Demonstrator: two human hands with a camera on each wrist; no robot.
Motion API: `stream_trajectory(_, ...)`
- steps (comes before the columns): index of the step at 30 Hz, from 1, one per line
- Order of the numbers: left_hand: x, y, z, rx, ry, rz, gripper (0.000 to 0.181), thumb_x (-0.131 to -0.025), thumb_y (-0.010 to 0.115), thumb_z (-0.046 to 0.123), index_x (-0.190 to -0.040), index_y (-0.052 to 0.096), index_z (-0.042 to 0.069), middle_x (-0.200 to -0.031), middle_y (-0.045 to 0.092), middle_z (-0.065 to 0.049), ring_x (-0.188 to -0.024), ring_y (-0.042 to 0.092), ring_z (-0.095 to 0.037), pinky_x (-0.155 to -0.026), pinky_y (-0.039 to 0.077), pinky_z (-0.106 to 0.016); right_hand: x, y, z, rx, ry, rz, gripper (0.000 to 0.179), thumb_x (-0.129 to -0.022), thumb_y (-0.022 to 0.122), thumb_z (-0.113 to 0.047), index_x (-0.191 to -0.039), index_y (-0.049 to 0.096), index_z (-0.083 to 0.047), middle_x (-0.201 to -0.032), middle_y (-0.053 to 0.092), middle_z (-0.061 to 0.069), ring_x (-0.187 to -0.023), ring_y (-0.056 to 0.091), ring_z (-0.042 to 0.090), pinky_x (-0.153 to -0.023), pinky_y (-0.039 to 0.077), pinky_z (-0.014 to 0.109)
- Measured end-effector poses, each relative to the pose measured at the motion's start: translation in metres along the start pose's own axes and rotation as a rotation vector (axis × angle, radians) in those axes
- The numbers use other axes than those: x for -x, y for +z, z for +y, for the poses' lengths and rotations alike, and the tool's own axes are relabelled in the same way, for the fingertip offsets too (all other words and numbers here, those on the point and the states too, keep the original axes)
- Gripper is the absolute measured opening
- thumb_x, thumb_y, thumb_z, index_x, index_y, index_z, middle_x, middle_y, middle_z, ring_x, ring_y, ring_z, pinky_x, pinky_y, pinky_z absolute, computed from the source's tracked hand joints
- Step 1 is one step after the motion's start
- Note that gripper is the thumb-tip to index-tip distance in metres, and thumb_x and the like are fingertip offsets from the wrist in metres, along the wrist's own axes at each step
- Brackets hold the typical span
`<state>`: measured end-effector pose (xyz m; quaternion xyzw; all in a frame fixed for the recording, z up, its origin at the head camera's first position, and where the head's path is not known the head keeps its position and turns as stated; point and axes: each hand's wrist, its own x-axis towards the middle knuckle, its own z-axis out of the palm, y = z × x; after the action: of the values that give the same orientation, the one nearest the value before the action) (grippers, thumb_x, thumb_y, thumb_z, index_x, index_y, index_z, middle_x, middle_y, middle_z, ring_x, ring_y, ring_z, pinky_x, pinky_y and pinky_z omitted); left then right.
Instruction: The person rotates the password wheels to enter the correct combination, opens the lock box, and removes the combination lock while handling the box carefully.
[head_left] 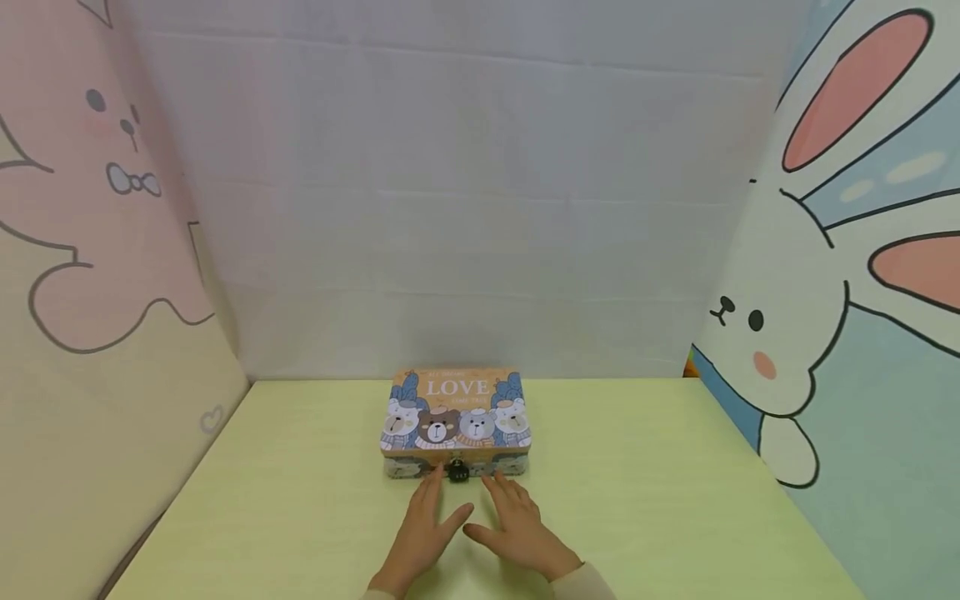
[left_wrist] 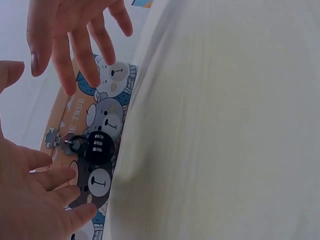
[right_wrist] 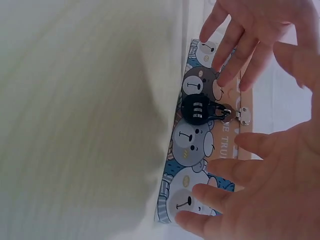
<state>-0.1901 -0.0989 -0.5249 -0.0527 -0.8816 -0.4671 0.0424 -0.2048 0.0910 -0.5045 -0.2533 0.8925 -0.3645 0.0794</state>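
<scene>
A rectangular box printed with cartoon bears and the word LOVE sits at the back middle of the table, its lid down. From the metal clasp on its front hangs a black combination padlock with three number dials. My left hand is in front of the box, left of the padlock, fingers extended and thumb spread. On the other side of the padlock is my right hand, fingers extended too. Neither hand holds anything; whether any fingertip touches the box, I cannot tell.
The pale yellow-green table reaches to a white cloth backdrop just behind the box. Side panels stand at left and right, the right one showing a cartoon rabbit.
</scene>
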Motion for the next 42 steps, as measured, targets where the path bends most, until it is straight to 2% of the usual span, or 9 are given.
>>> stream_trajectory(6, -0.011, 0.006, 0.0, 0.127, -0.048, 0.056, 0.072, -0.098, 0.059, 0.035, -0.147, 0.034, -0.013, -0.147, 0.034, -0.038, -0.136, 0.03, -0.056, -0.11, 0.029, -0.07, -0.016, 0.003, 0.002, -0.094, 0.013, 0.034, 0.076, -0.098, 0.061, -0.041, -0.146, 0.034, 0.011, -0.149, 0.034, 0.034, -0.136, 0.027, 0.058, -0.104, 0.027, 0.078)
stream_trajectory(12, -0.017, 0.008, -0.002, 0.271, -0.105, 0.094, 0.065, -0.1, 0.053, 0.029, -0.145, 0.036, -0.015, -0.147, 0.037, -0.036, -0.135, 0.033, -0.053, -0.111, 0.031, -0.066, -0.027, 0.005, 0.002, -0.21, 0.091, 0.054, 0.073, -0.099, 0.057, -0.039, -0.146, 0.034, 0.012, -0.148, 0.035, 0.035, -0.136, 0.026, 0.058, -0.108, 0.027, 0.074)
stream_trajectory(19, -0.023, 0.008, -0.004, 0.616, -0.175, 0.05, 0.065, -0.107, 0.035, 0.029, -0.146, 0.021, -0.021, -0.152, 0.021, -0.039, -0.139, 0.024, -0.054, -0.112, 0.031, -0.065, -0.038, 0.011, 0.001, -0.306, 0.124, 0.102, 0.065, -0.102, 0.052, -0.038, -0.143, 0.041, 0.012, -0.143, 0.043, 0.034, -0.134, 0.035, 0.054, -0.109, 0.03, 0.07)
stream_trajectory(21, -0.023, 0.008, -0.004, 0.678, -0.181, 0.036, 0.065, -0.108, 0.032, 0.03, -0.145, 0.018, -0.022, -0.152, 0.018, -0.04, -0.14, 0.022, -0.054, -0.113, 0.029, -0.065, -0.041, 0.013, 0.001, -0.332, 0.126, 0.112, 0.063, -0.103, 0.05, -0.036, -0.141, 0.042, 0.013, -0.142, 0.044, 0.034, -0.133, 0.036, 0.053, -0.109, 0.03, 0.069)
stream_trajectory(28, -0.023, 0.011, -0.009, 0.769, -0.188, -0.014, 0.07, -0.107, 0.027, 0.032, -0.145, 0.01, -0.025, -0.15, 0.017, -0.043, -0.141, 0.019, -0.053, -0.116, 0.021, -0.065, -0.045, 0.018, 0.003, -0.459, 0.178, 0.114, 0.059, -0.105, 0.045, -0.036, -0.139, 0.045, 0.012, -0.141, 0.046, 0.033, -0.131, 0.04, 0.052, -0.107, 0.036, 0.066)
stream_trajectory(31, -0.023, 0.012, -0.01, 0.801, -0.199, -0.009, 0.071, -0.108, 0.024, 0.034, -0.144, 0.011, -0.025, -0.151, 0.016, -0.043, -0.141, 0.017, -0.053, -0.117, 0.02, -0.065, -0.046, 0.019, 0.005, -0.506, 0.207, 0.127, 0.058, -0.106, 0.043, -0.038, -0.137, 0.049, 0.011, -0.138, 0.049, 0.031, -0.129, 0.042, 0.051, -0.107, 0.037, 0.066)
stream_trajectory(36, -0.022, 0.012, -0.01, 0.841, -0.227, 0.011, 0.07, -0.108, 0.023, 0.034, -0.144, 0.015, -0.025, -0.15, 0.02, -0.043, -0.141, 0.019, -0.052, -0.118, 0.02, -0.062, -0.05, 0.021, 0.013, -0.578, 0.194, 0.145, 0.058, -0.107, 0.04, -0.036, -0.133, 0.049, 0.016, -0.129, 0.056, 0.03, -0.119, 0.053, 0.047, -0.103, 0.041, 0.063)
stream_trajectory(40, -0.021, 0.013, -0.013, 0.87, -0.239, 0.041, 0.065, -0.109, 0.025, 0.03, -0.143, 0.02, -0.025, -0.145, 0.029, -0.042, -0.139, 0.027, -0.051, -0.117, 0.026, -0.06, -0.052, 0.021, 0.018, -0.649, 0.195, 0.135, 0.062, -0.107, 0.038, -0.037, -0.133, 0.047, 0.018, -0.124, 0.06, 0.029, -0.109, 0.061, 0.04, -0.096, 0.048, 0.052)
stream_trajectory(42, -0.021, 0.013, -0.014, 0.894, -0.257, 0.062, 0.063, -0.109, 0.028, 0.029, -0.141, 0.024, -0.024, -0.138, 0.039, -0.04, -0.135, 0.038, -0.047, -0.116, 0.031, -0.057, -0.052, 0.021, 0.019, -0.665, 0.196, 0.139, 0.061, -0.106, 0.039, -0.038, -0.132, 0.048, 0.017, -0.122, 0.061, 0.028, -0.105, 0.063, 0.038, -0.089, 0.051, 0.043)
